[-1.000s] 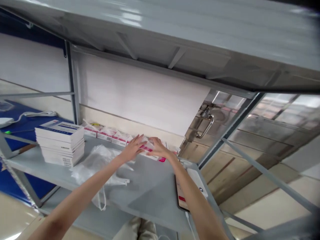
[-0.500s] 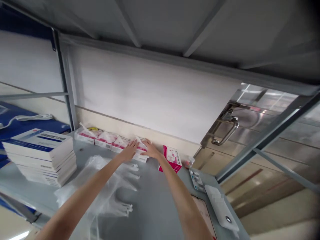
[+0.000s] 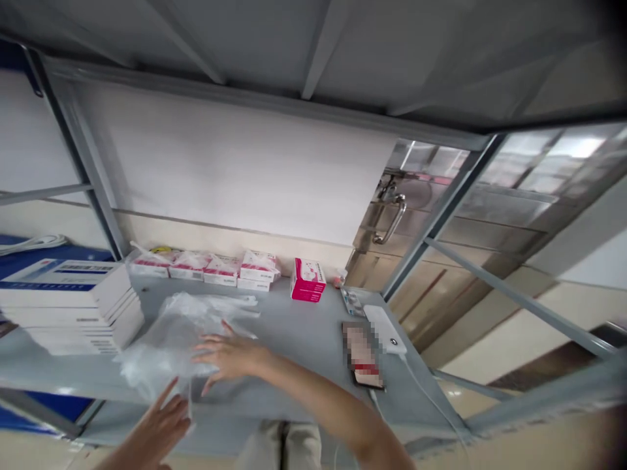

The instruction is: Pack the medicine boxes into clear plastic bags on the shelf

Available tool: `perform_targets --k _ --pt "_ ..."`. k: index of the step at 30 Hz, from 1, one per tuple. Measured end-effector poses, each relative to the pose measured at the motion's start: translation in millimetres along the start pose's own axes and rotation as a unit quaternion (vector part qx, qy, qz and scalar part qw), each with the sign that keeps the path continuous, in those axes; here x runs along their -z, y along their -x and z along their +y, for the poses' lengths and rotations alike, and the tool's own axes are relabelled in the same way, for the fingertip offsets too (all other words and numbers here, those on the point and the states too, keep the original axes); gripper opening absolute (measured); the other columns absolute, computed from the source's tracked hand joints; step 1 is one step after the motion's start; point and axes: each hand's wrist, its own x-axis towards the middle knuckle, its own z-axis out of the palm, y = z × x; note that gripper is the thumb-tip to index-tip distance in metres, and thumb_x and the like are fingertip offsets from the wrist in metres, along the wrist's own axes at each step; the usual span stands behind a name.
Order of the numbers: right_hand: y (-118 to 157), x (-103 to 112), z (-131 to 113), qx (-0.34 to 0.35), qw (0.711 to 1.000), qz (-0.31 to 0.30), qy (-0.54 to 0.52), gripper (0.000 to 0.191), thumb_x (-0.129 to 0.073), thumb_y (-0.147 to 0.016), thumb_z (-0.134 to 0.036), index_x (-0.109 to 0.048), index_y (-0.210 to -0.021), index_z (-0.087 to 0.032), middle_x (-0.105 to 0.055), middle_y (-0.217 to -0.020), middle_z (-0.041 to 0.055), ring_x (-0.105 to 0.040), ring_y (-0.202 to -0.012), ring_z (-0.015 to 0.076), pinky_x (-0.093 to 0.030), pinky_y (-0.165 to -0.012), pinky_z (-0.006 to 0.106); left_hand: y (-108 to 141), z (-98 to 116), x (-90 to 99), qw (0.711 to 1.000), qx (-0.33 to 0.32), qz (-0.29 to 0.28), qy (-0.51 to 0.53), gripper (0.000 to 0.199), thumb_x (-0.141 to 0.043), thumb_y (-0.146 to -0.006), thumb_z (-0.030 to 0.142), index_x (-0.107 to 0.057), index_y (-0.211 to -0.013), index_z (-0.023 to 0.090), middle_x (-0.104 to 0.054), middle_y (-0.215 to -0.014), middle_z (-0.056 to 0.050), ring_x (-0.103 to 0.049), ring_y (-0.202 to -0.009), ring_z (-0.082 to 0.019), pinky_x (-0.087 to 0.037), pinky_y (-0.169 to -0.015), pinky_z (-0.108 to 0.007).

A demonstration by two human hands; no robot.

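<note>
A heap of clear plastic bags [image 3: 166,339] lies crumpled on the grey shelf [image 3: 304,339]. Over its right side is my right hand [image 3: 232,356], fingers spread; whether they touch the plastic I cannot tell. My left hand [image 3: 164,421] is at the shelf's front edge beside the bags' lower end, fingers stretched out and holding nothing that I can see. Behind the bags, a row of pink-and-white boxes [image 3: 220,269], partly wrapped in clear plastic, stands along the back. To their right are stacked bright pink boxes [image 3: 307,279].
At the left stands a stack of white-and-blue boxes [image 3: 73,307]. A phone [image 3: 362,356] and a white power bank [image 3: 385,328] with a cable lie at the right, near a small flat pack [image 3: 353,301]. Metal posts [image 3: 441,215] frame the shelf, with another shelf overhead.
Both hands have left the pink-and-white boxes at the back and come forward to the plastic bags. The view has swung right, showing the whole phone.
</note>
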Motion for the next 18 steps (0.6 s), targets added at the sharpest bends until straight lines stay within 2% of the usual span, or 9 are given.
perform_targets --k 3,6,8,12,14,16,18 --pt "-4 -12 -19 -0.019 0.999 0.011 0.032 0.032 -0.056 -0.089 -0.041 -0.063 -0.116 -0.025 -0.061 -0.130 -0.0009 -0.052 -0.120 0.0156 -0.020 -0.115 0.040 31 -8 -11.8 0.996 -0.003 0.005 -0.090 0.028 -0.051 -0.070 0.023 -0.071 -0.082 0.038 -0.074 -0.086 0.003 -0.067 -0.084 -0.024 -0.048 -0.093 -0.047" --pt "-4 -11 -28 -0.073 0.996 0.056 0.015 0.022 -0.051 -0.094 -0.034 -0.069 -0.102 -0.024 -0.069 -0.114 -0.0006 -0.058 -0.108 0.0148 -0.024 -0.112 0.039 38 -7 -1.7 0.979 0.048 0.076 -0.180 0.032 -0.049 -0.075 0.014 -0.071 -0.090 0.033 -0.073 -0.088 0.002 -0.066 -0.088 -0.021 -0.045 -0.095 -0.039" --pt "-2 -4 -34 -0.098 0.991 0.087 -0.011 0.019 -0.052 -0.094 -0.031 -0.070 -0.096 -0.024 -0.071 -0.110 -0.0015 -0.058 -0.106 0.0151 -0.024 -0.111 0.040 37 -5 8.2 0.965 0.056 0.116 -0.229 0.037 -0.046 -0.076 0.010 -0.070 -0.094 0.032 -0.073 -0.088 0.001 -0.066 -0.090 -0.021 -0.044 -0.093 -0.038" --pt "8 11 -45 -0.147 0.979 0.131 -0.051 0.012 -0.060 -0.090 -0.028 -0.070 -0.090 -0.023 -0.070 -0.109 -0.0018 -0.057 -0.107 0.0166 -0.021 -0.111 0.043 33 -7 23.9 0.955 0.010 0.113 -0.275 0.040 -0.040 -0.076 0.002 -0.071 -0.081 0.026 -0.071 -0.079 -0.003 -0.065 -0.085 -0.022 -0.045 -0.088 -0.037" --pt "10 15 -47 -0.182 0.970 0.147 -0.060 0.009 -0.063 -0.087 -0.029 -0.069 -0.088 -0.022 -0.070 -0.107 -0.0012 -0.056 -0.109 0.0182 -0.021 -0.110 0.044 30 -9 32.0 0.949 0.022 0.117 -0.291 0.039 -0.038 -0.078 0.001 -0.071 -0.077 0.021 -0.069 -0.074 -0.006 -0.065 -0.082 -0.024 -0.044 -0.084 -0.039" --pt "11 17 -47 -0.212 0.962 0.161 -0.063 0.008 -0.064 -0.087 -0.028 -0.069 -0.088 -0.022 -0.070 -0.105 -0.0008 -0.056 -0.109 0.0184 -0.023 -0.109 0.042 26 -7 43.1 0.948 0.040 0.108 -0.296 0.035 -0.039 -0.084 0.006 -0.071 -0.084 0.018 -0.069 -0.078 -0.008 -0.064 -0.083 -0.025 -0.043 -0.083 -0.040" --pt "12 19 -45 -0.235 0.953 0.184 -0.054 0.009 -0.062 -0.088 -0.028 -0.067 -0.090 -0.021 -0.070 -0.103 -0.0004 -0.057 -0.105 0.0170 -0.026 -0.106 0.040 22 -1 56.6 0.953 0.052 0.096 -0.284 0.030 -0.041 -0.090 0.016 -0.069 -0.099 0.017 -0.069 -0.085 -0.009 -0.063 -0.084 -0.026 -0.042 -0.083 -0.041"
